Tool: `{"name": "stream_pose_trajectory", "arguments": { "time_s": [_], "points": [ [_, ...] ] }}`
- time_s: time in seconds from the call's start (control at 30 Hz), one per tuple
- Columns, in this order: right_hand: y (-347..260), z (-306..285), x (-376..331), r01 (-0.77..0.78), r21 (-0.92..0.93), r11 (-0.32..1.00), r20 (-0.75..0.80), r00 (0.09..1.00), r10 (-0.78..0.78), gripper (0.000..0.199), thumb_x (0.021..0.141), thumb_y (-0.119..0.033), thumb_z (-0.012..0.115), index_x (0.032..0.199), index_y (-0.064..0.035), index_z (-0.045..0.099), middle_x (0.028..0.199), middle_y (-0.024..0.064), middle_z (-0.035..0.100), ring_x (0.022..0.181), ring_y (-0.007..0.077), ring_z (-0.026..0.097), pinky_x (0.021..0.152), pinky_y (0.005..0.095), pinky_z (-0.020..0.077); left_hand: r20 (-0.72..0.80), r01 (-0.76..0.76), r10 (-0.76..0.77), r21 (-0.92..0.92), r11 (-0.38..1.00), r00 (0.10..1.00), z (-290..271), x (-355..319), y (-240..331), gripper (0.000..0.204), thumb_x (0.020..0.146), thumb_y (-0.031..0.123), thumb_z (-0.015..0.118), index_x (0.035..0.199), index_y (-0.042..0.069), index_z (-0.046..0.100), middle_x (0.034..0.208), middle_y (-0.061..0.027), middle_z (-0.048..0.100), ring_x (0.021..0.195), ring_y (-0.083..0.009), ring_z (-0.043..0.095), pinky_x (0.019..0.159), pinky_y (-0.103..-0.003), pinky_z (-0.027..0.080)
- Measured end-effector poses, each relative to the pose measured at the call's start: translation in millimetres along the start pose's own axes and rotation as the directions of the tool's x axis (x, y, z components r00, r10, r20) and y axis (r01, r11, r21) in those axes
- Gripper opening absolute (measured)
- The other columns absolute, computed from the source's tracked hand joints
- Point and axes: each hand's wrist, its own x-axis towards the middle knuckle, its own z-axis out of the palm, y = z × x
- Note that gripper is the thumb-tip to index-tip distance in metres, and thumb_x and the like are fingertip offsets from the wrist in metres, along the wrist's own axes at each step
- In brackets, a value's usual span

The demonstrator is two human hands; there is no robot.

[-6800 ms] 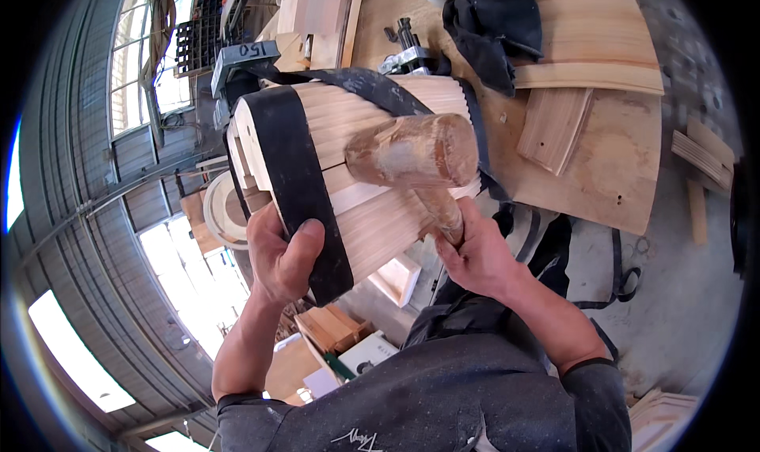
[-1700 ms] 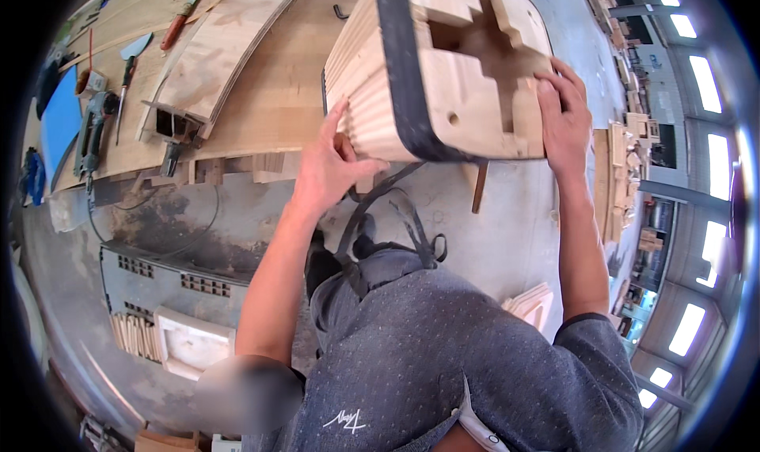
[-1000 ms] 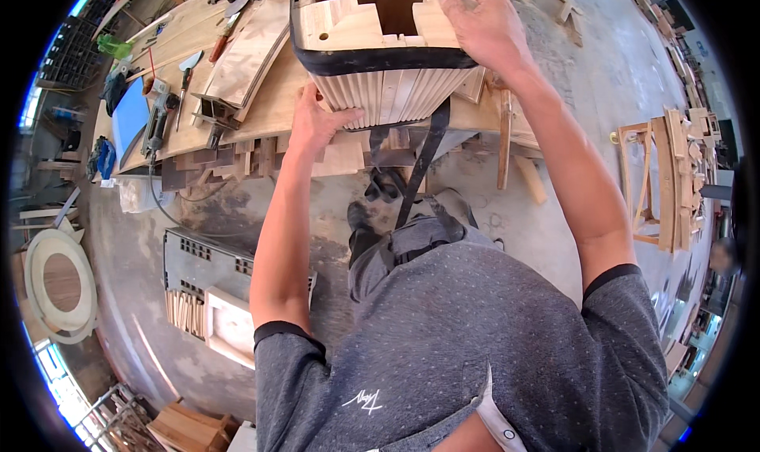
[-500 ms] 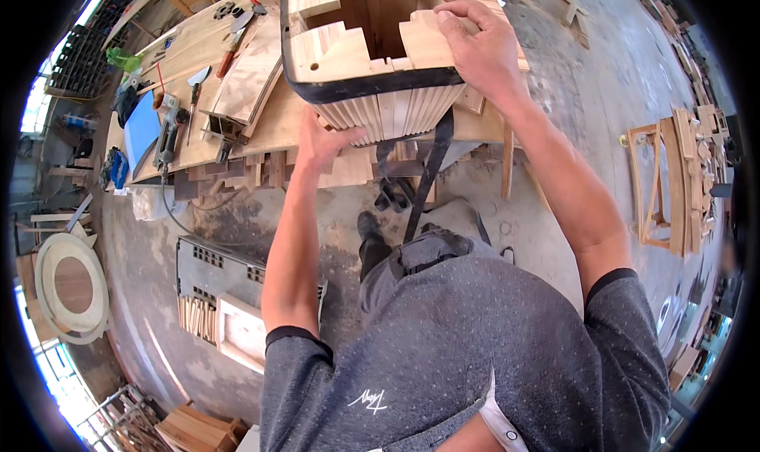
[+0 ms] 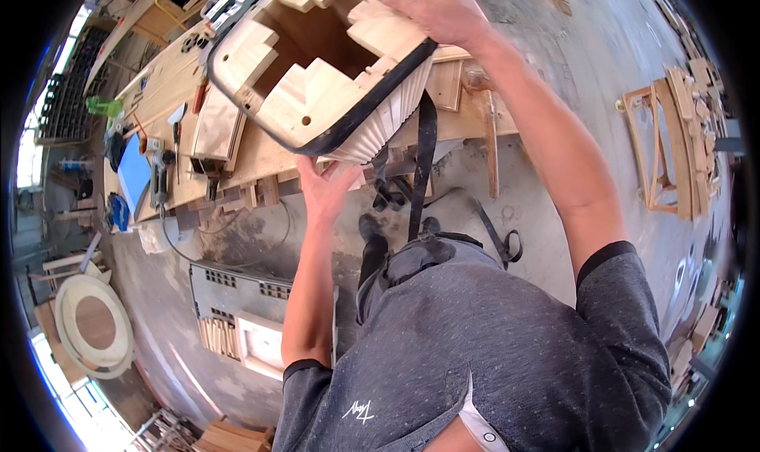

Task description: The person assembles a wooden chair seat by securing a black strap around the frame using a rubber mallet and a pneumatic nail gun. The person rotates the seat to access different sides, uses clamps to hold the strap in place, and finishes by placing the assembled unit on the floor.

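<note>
We see a large hollow wooden block point(image 5: 317, 72), pale, fluted along its sides and open at the end to show a stepped, cross-shaped cavity, held up above the near edge of the desk point(image 5: 237, 163). A black strap point(image 5: 360, 115) runs around its rim, and the strap's loose end hangs down toward the floor point(image 5: 554, 64).

Our right hand point(image 5: 431, 9) is closed over the far right top edge of the block, fingers curled onto the wood. Our left hand point(image 5: 324, 187) is under the near lower side, palm up and fingers spread, pressing against the fluted face and the strap; it supports rather than clasps.

On the desk to the left lie a blue sheet point(image 5: 133, 179), a green object point(image 5: 103, 106) and some hand tools too small for us to name. Wood offcuts line the desk's near edge. On the concrete floor sit a grey plastic crate point(image 5: 237, 294) at near left, a round wooden frame point(image 5: 91, 325) farther left, and rectangular wooden frames point(image 5: 669, 151) well apart on the right.
</note>
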Motion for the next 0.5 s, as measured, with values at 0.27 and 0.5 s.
{"name": "stream_pose_trajectory", "arguments": {
  "time_s": [0.27,0.5],
  "points": [
    [17.8,-24.3,-4.2,0.131,0.013,0.991,-0.011,0.991,-0.130,0.023,0.100,-0.016,0.066,0.113,0.0015,0.074,0.104,0.0070,0.076,0.094,0.0118,0.067,0.084,0.0277,0.0538,0.040,-0.470,0.612,0.681,0.562,0.790,-35.7,2.6,100.0,0.107,0.067,0.019,0.098,0.153,0.002,0.036,0.147,-0.0172,0.039,0.140,-0.0345,0.039,0.116,-0.050,0.041],
    [-2.8,-28.7,-14.6,0.000,0.034,0.999,-0.049,0.999,0.001,0.028,0.102,-0.021,0.063,0.118,0.0011,0.070,0.101,0.0122,0.075,0.094,0.0169,0.067,0.084,0.0316,0.0538,0.838,-0.831,0.256,0.530,-0.171,0.482,-17.7,75.5,251.5,0.123,0.044,0.037,0.100,0.151,0.011,0.046,0.151,-0.0154,0.050,0.141,-0.0380,0.045,0.121,-0.054,0.035]
  ]
}}
